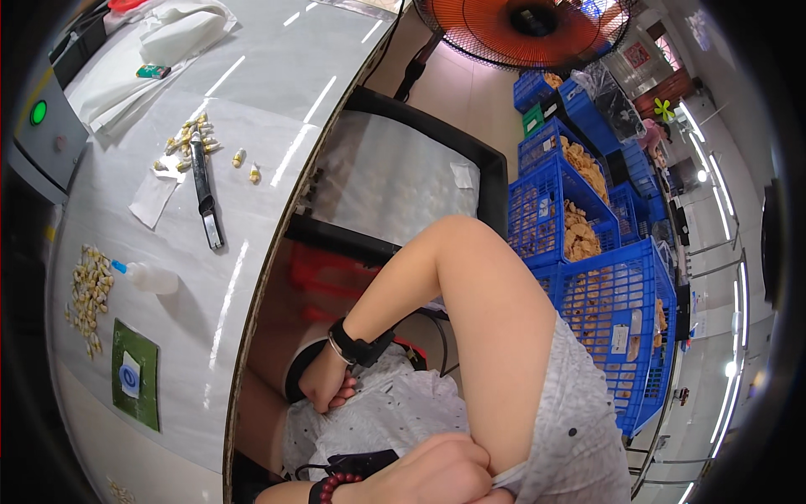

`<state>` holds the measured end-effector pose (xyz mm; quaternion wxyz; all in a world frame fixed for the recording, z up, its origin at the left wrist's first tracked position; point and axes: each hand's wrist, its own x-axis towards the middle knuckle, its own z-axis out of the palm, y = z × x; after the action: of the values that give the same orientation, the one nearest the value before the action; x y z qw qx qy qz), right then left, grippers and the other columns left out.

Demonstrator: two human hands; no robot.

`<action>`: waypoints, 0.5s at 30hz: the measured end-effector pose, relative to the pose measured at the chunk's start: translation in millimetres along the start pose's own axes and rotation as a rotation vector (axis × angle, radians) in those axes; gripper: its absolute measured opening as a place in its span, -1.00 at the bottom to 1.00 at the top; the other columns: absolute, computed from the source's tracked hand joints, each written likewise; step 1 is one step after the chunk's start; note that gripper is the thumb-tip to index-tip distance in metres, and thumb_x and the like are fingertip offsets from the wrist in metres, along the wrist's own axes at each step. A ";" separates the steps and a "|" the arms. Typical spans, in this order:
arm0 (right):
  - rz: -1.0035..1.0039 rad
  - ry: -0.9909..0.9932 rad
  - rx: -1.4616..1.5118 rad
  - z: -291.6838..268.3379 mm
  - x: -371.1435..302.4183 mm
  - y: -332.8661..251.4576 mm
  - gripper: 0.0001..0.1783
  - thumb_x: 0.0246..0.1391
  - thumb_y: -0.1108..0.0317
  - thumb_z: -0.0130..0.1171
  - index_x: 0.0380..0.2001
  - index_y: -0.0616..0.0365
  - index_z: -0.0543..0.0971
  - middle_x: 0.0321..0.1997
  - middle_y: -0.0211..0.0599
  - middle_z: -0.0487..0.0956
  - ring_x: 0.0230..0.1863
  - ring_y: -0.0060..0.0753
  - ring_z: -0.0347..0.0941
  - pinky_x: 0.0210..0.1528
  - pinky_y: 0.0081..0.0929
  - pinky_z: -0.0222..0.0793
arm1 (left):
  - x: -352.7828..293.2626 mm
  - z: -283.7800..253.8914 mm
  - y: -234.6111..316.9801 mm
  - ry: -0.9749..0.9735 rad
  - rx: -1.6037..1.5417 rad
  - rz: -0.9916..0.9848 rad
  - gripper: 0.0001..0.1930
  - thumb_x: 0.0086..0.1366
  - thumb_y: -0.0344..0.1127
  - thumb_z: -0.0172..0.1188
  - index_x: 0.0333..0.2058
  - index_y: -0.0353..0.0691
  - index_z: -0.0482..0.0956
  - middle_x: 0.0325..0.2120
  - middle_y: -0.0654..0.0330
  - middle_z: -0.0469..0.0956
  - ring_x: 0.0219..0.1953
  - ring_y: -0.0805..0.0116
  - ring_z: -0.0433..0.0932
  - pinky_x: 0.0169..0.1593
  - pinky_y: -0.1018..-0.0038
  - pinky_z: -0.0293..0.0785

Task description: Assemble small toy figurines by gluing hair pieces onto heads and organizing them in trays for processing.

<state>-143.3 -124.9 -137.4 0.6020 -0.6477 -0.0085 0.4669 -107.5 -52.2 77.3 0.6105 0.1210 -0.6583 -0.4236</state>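
Note:
My left hand, with a dark red bead bracelet at its wrist, is closed at the hem of the light grey speckled sleeve on my right arm. Its fingertips are mostly hidden there. My right elbow is bent up in front of me. Below it my right hand, wearing a black wristband, lies low against my grey shirt with its fingers curled; whatever they might hold cannot be seen. Both hands are off the table.
On the table lie small yellow-and-white pieces, a blue-tipped white squeeze bottle, a green pad and a black-handled tool. A plastic-lined black bin, stacked blue crates and an orange fan stand beyond my right arm.

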 end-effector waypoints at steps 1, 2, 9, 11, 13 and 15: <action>-0.007 -0.007 -0.007 -0.9 -0.5 -1.0 -0.68 -0.14 0.18 -0.13 -0.71 0.14 0.49 -0.79 -0.36 0.46 -0.82 -0.57 0.32 -0.78 -0.59 0.22 | 4.0 -1.9 1.5 -0.003 0.052 0.015 -0.78 -0.07 -0.34 0.20 -0.64 -0.27 0.33 -0.61 0.18 0.13 -0.53 0.26 0.23 -0.39 0.35 0.24; -0.007 -0.011 -0.008 -1.5 -1.2 -2.5 -0.68 -0.14 0.18 -0.13 -0.71 0.14 0.49 -0.79 -0.36 0.46 -0.82 -0.57 0.32 -0.78 -0.59 0.22 | 0.2 1.1 -1.7 0.000 0.054 0.014 -0.78 -0.07 -0.34 0.20 -0.64 -0.27 0.33 -0.61 0.18 0.13 -0.53 0.26 0.23 -0.39 0.35 0.24; 0.000 -0.013 0.001 -1.0 -0.2 -1.6 -0.68 -0.14 0.19 -0.13 -0.72 0.15 0.49 -0.79 -0.36 0.46 -0.81 -0.57 0.33 -0.77 -0.60 0.22 | -12.4 2.9 -3.6 -0.012 -0.018 0.057 -0.83 -0.08 -0.35 0.16 -0.59 -0.31 0.38 -0.58 0.15 0.22 -0.46 0.22 0.30 -0.29 0.25 0.30; -0.007 -0.010 -0.004 -2.1 -0.1 -1.3 -0.68 -0.14 0.19 -0.13 -0.72 0.15 0.49 -0.79 -0.36 0.45 -0.81 -0.57 0.33 -0.77 -0.60 0.22 | -5.7 -0.5 -2.6 -0.065 0.012 0.040 -0.84 -0.08 -0.36 0.15 -0.59 -0.31 0.39 -0.56 0.13 0.25 -0.45 0.21 0.32 -0.30 0.27 0.30; 0.008 -0.006 0.021 -1.3 -0.9 0.5 -0.68 -0.14 0.19 -0.13 -0.73 0.16 0.49 -0.80 -0.35 0.45 -0.83 -0.57 0.32 -0.79 -0.60 0.21 | 6.1 0.6 -2.3 0.098 0.081 0.037 -0.84 -0.10 -0.37 0.16 -0.61 -0.29 0.36 -0.52 0.09 0.28 -0.46 0.20 0.33 -0.34 0.37 0.29; 0.001 -0.006 0.017 -1.6 0.1 -0.5 -0.68 -0.14 0.20 -0.13 -0.73 0.16 0.49 -0.81 -0.35 0.44 -0.83 -0.58 0.32 -0.80 -0.60 0.21 | 2.1 6.5 -15.0 0.137 0.049 0.110 -0.82 -0.09 -0.36 0.16 -0.63 -0.29 0.34 -0.51 0.08 0.29 -0.45 0.19 0.33 -0.37 0.39 0.28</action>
<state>-142.0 -125.9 -137.3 0.6072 -0.6412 -0.0059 0.4693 -119.3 -60.2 68.9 0.6731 0.1281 -0.6308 -0.3642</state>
